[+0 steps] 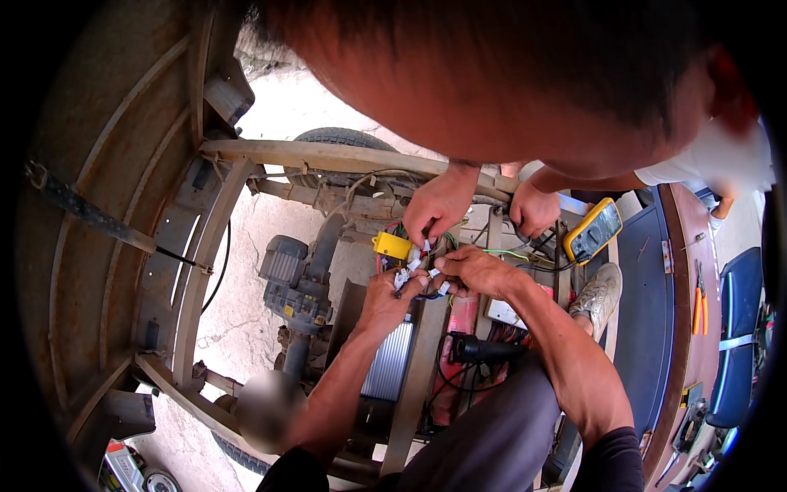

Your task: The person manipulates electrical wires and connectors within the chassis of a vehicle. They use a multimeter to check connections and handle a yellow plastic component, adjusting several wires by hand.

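My left hand (384,299) is closed among white wire connectors (402,280) at the middle of an open metal vehicle chassis (234,205). Just right of it, my right hand (467,271) pinches a small white connector (436,271) on the wire bundle. Beside them sits a yellow box (392,244), with red and green wires around it. A co-worker's hand (438,205) reaches down from above, fingers at another white tag or connector. The co-worker's other hand (534,211) rests by dark cables, left of a yellow multimeter (592,231).
A motor and axle (291,271) lie left, a finned silver unit (385,361) below my hands. A rusty raised panel (98,205) fills the far left. Orange-handled pliers (701,307) lie on the right ledge, beside a blue seat (738,303). The co-worker's head (508,82) overhangs the work.
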A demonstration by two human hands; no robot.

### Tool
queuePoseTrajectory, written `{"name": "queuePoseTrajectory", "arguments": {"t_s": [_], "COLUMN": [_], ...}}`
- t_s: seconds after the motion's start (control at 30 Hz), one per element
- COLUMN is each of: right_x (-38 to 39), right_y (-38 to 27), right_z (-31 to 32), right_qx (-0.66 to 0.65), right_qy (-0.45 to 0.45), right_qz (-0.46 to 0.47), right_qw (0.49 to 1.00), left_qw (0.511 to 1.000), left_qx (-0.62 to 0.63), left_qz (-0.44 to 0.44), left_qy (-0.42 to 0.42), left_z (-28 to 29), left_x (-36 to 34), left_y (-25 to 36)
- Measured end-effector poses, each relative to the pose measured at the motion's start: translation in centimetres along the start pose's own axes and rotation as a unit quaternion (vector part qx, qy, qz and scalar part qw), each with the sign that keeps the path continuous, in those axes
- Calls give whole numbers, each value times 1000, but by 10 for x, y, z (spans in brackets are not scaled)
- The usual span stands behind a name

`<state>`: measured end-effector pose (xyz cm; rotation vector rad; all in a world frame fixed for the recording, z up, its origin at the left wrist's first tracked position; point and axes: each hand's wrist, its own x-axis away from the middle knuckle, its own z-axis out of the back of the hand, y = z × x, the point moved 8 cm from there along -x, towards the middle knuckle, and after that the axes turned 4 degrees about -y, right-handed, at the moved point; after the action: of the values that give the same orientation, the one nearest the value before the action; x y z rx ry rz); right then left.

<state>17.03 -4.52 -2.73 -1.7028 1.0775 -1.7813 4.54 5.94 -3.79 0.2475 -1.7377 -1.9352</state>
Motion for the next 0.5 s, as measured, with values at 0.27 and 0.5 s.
{"name": "queuePoseTrajectory", "arguments": {"t_s": [0.27, 0.5], "right_x": [3, -3], "right_y": [-4, 3], "right_z": [-2, 1], "right_qx": [0, 7], "right_qy": [-1, -8], "right_qz": [1, 3], "right_qw": [1000, 1000], "left_qw": [1000, 1000], "left_qx": [4, 2], "left_qz": [10, 7], "left_qy": [-1, -5], "left_z": [1, -1], "left_x": [1, 1], "left_y": [2, 3]}}
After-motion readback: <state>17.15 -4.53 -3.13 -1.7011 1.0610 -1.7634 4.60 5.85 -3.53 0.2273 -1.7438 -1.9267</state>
